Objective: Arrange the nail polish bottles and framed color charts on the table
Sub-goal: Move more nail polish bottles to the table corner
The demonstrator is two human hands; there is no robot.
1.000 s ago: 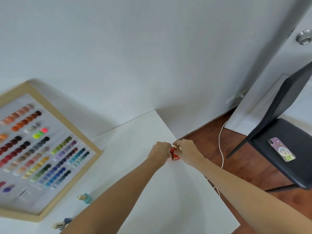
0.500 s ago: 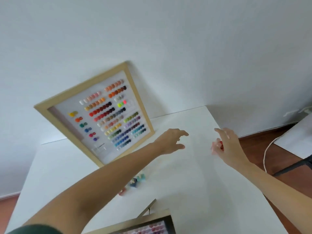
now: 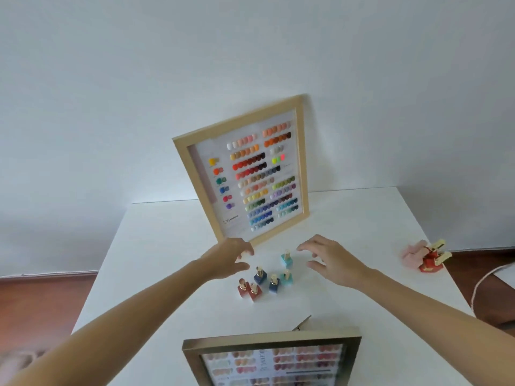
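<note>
Head view: both hands hover spread and empty, the left hand and right hand flanking a cluster of six nail polish bottles mid-tabletop. These look small, light, glassy, likely slippery and easily toppled; pinching the square bodies seems safest. The wooden-framed color chart leans close behind, limiting reach. The red bottles sit well apart at the right edge, and a dark-framed chart stands nearer.

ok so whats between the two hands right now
In the head view, one teal nail polish bottle stands upright between the left hand and right hand, touched by neither.
</note>
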